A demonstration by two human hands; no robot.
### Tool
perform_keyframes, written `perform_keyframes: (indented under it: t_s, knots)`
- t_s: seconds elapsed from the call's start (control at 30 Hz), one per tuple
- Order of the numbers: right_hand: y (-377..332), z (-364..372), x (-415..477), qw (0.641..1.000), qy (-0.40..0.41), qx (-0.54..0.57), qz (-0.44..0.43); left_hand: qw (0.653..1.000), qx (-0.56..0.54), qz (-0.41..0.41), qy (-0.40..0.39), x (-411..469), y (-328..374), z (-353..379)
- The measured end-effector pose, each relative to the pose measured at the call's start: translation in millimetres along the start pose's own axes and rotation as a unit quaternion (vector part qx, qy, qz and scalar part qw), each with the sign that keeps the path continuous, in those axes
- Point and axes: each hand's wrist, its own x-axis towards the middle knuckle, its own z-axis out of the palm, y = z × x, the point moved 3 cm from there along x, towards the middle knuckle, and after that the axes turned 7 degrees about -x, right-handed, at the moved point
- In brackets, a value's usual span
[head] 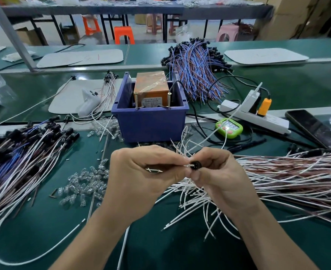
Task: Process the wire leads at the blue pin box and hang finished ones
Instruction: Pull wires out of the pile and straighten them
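Left hand (141, 172): fingers curled, pinching a thin white lead (154, 170); only its crossed bare tips show, the rest is hidden in the fist.
Right hand (221, 174): thumb and forefinger pinch a small black round socket (195, 165), partly covered by the thumb.
Deep blue plastic pin box (151, 125): just beyond the hands, holding a taped orange block (151, 88); its floor is out of sight.
Loose heap of white wire leads (192, 195): under the right hand, cut off at the right edge.
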Motion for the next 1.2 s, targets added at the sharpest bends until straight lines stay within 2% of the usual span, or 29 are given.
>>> perform_keyframes:
  t_s: [0.17, 0.5, 0.8, 0.97, 1.2]
  knots:
    - [0.7, -0.4, -0.7, 0.998, 0.038, -0.044, -0.012, 0.997, 0.069, 0.000, 0.019, -1.7, 2.8, 0.6]
    - [-3.9, -1.6, -2.3, 0.988, 0.084, -0.125, -0.044, 0.991, 0.079, -0.086, 0.059, -4.5, -4.3, 5.1]
    - [-4.4, -1.0, -3.2, 0.981, 0.090, -0.161, -0.054, 0.993, 0.033, -0.092, 0.073, -5.7, -8.3, 8.5]
    - [-5.9, -1.3, -4.3, 0.973, 0.094, -0.200, -0.065, 0.993, 0.052, -0.077, 0.076, -7.4, -10.3, 10.0]
    - [-5.3, -0.6, -4.9, 0.964, 0.084, -0.241, -0.077, 0.974, -0.094, -0.203, 0.046, -2.4, -28.2, 10.4]
